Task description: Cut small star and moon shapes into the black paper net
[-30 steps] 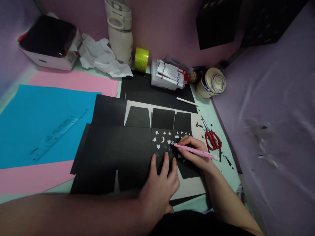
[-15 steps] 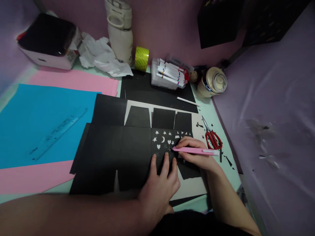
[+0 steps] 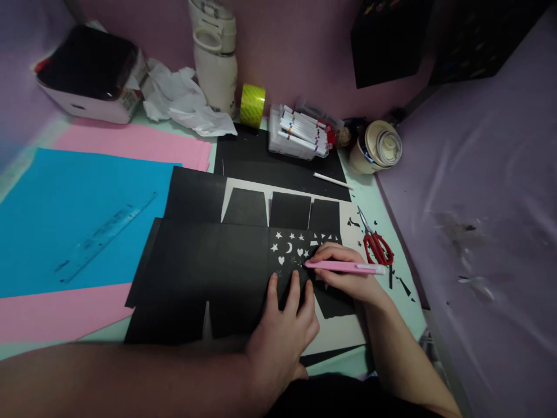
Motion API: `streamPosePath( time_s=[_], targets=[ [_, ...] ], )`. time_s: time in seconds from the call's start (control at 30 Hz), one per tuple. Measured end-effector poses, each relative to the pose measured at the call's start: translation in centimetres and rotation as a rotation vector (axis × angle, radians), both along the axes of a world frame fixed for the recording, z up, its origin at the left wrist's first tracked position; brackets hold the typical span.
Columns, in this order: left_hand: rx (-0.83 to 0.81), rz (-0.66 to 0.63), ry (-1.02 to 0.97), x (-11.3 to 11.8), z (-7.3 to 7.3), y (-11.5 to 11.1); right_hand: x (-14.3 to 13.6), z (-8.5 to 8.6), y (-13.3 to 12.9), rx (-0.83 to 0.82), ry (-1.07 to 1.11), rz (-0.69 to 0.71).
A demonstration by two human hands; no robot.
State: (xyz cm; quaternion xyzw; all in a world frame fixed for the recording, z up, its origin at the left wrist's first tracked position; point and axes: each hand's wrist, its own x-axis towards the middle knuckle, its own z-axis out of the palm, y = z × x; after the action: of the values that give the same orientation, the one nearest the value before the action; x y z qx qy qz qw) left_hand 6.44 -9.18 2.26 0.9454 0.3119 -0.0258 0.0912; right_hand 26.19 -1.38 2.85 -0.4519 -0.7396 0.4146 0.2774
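Note:
Flat on the black card [image 3: 187, 255] lies my left hand [image 3: 285, 328], its fingers spread just below a group of cut-out stars, hearts and a moon [image 3: 289, 248]. My right hand [image 3: 342, 270] grips a slim pink craft knife [image 3: 343, 267] like a pen. Its tip touches the card beside a heart cut-out, close to faint drawn star outlines; the blade itself is too small to make out. More cut-out shapes on the right panel are partly hidden by my right hand. A pale board [image 3: 348, 217] shows under the card.
Red-handled scissors [image 3: 378, 247] lie at the right among black paper scraps. Left are blue paper [image 3: 87, 191], a clear ruler [image 3: 108, 235] and pink sheets [image 3: 65, 313]. Behind stand a box of white markers [image 3: 300, 133], yellow tape [image 3: 252, 105] and a white bottle [image 3: 215, 69].
The whole view has shifted very slightly. Both hands stay in nearly the same place, with the knife tip still at the same spot on the card.

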Motion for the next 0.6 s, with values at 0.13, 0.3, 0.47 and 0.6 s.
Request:
streamPosePath(
  time_s=[0.13,0.3,0.47,0.6],
  targets=[
    [0.021,0.003,-0.01,0.0,-0.04,0.04,-0.06,-0.04,0.01,-0.006,-0.004,-0.019],
    [0.035,0.008,-0.019,-0.02,-0.16,-0.07,-0.12,0.02,0.0,-0.009,-0.019,-0.022],
    [0.041,0.01,-0.013,-0.02,-0.22,-0.15,-0.06,0.02,-0.03,-0.015,-0.027,-0.025],
    [0.03,0.009,-0.012,0.0,-0.19,-0.04,-0.05,0.0,-0.02,-0.017,-0.026,-0.028]
  ],
)
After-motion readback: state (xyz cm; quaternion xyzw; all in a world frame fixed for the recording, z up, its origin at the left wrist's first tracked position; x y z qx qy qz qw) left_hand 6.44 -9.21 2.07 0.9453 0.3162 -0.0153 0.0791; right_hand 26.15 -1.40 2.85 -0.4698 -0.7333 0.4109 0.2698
